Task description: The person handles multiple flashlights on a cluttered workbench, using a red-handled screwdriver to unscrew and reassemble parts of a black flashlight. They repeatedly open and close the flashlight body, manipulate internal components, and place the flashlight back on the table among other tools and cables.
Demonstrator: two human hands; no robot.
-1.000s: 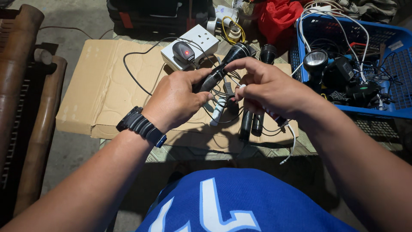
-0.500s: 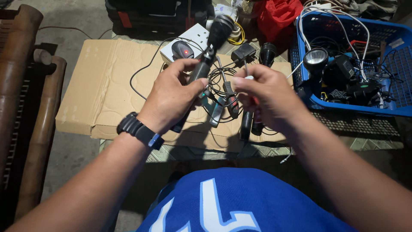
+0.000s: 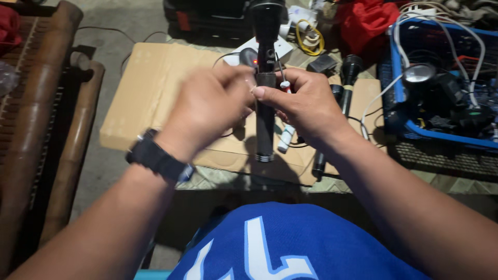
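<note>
A long black flashlight [image 3: 265, 124] stands upright between my hands, head at the top, with a small red light glowing on its body. My left hand [image 3: 207, 106], with a black watch on the wrist, grips its middle from the left. My right hand [image 3: 306, 106] touches the flashlight from the right and pinches a thin wire with a small white and red plug [image 3: 285, 85]. Below the hands lies a flat cardboard sheet [image 3: 150, 98].
Two more black flashlights [image 3: 348, 72] and a white pen-like object [image 3: 285, 139] lie on the cardboard. A blue plastic crate [image 3: 441, 88] full of cables and lamps stands at the right. A wooden bench [image 3: 46, 119] runs along the left. Red cloth and chargers lie behind.
The flashlight has swung from tilted to upright and risen between my hands. My right hand has closed in on its body with the plug.
</note>
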